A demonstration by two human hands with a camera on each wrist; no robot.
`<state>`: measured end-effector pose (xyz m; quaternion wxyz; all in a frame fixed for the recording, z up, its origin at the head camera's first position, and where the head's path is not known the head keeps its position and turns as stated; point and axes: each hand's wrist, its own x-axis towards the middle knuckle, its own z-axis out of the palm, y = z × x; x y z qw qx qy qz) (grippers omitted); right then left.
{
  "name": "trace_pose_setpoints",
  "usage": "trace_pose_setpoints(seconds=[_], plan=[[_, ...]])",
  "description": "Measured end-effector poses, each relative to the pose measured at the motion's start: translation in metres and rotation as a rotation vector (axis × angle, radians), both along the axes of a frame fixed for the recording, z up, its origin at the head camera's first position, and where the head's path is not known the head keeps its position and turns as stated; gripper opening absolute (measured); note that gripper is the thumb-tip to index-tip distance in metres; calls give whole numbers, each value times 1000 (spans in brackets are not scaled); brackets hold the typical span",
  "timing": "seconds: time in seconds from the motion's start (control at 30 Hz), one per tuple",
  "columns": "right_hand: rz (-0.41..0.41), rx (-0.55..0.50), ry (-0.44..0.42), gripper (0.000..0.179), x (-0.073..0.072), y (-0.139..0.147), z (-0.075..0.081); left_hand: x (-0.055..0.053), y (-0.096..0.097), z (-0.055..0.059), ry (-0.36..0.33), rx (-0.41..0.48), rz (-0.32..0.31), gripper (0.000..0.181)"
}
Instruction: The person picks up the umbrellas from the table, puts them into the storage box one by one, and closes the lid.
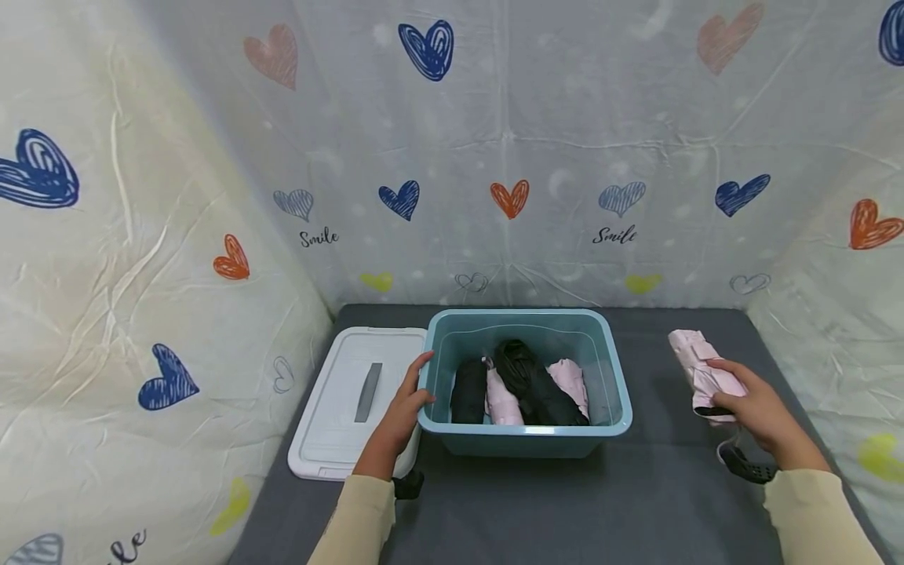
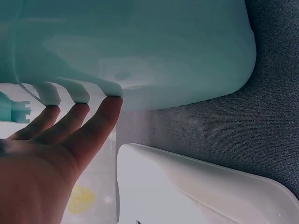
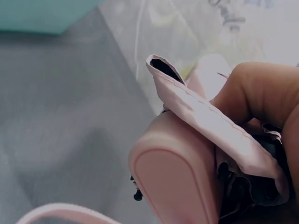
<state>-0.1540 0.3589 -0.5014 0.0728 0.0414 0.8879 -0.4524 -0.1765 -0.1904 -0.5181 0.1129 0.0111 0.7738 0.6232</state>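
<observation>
My right hand (image 1: 759, 412) grips a pink folded umbrella (image 1: 695, 365) above the table, right of the bin. The right wrist view shows the umbrella's smooth pink handle (image 3: 168, 182), a pink closing strap (image 3: 205, 119) and dark lining in the folds. At the left, my left hand (image 1: 402, 416) rests against the side of a blue-green plastic bin (image 1: 519, 441); its fingers (image 2: 98, 123) are fairly straight on the outer wall. Inside the bin lie a black rolled bundle (image 1: 468, 392), a pink bundle (image 1: 501, 399), a larger black bundle (image 1: 540, 384) and another pink bundle (image 1: 569, 382).
A white lid (image 1: 332, 424) with a grey handle (image 1: 368, 392) lies left of the bin, partly behind my left hand. Dark grey cloth covers the table (image 1: 537, 510). A heart-printed curtain (image 1: 452, 157) encloses the back and sides.
</observation>
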Motion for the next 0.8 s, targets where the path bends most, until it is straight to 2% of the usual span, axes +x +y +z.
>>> trace_pose_setpoints(seconds=[0.37, 0.63, 0.67, 0.8], plan=[[52, 50, 66, 69, -4, -27, 29, 2, 2, 2, -6, 10, 0, 73], [89, 35, 98, 67, -5, -40, 41, 11, 5, 24, -7, 16, -16, 74], [90, 38, 98, 67, -6, -41, 43, 11, 5, 24, -8, 15, -17, 73], [103, 35, 96, 66, -8, -50, 49, 6, 3, 11, -11, 15, 0, 73]])
